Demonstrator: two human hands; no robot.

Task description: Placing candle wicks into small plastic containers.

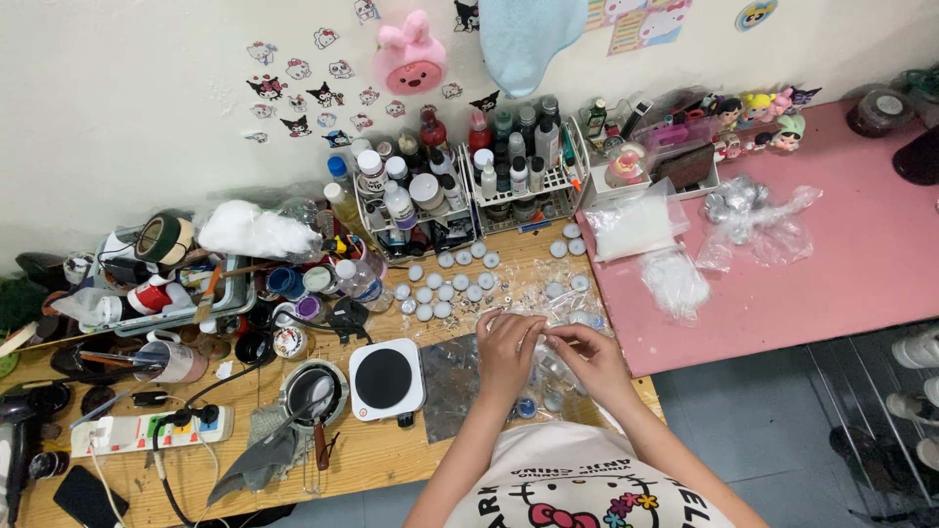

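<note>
My left hand [509,354] and my right hand [594,360] meet over the wooden desk [391,460], fingertips pinched together on a small clear item [544,337] that is too small to make out. Under the hands lie a clear plastic bag [562,298] and small round clear containers. Just beyond, several small white round lids [442,291] lie in rows on the desk. A grey sheet [450,386] lies left of my left forearm.
A white hot plate with a black disc [385,379] and a small pot [313,391] sit to the left. Wire racks of bottles [460,186] stand at the wall. A pink table [841,254] on the right holds plastic bags and figurines. A power strip [147,430] lies far left.
</note>
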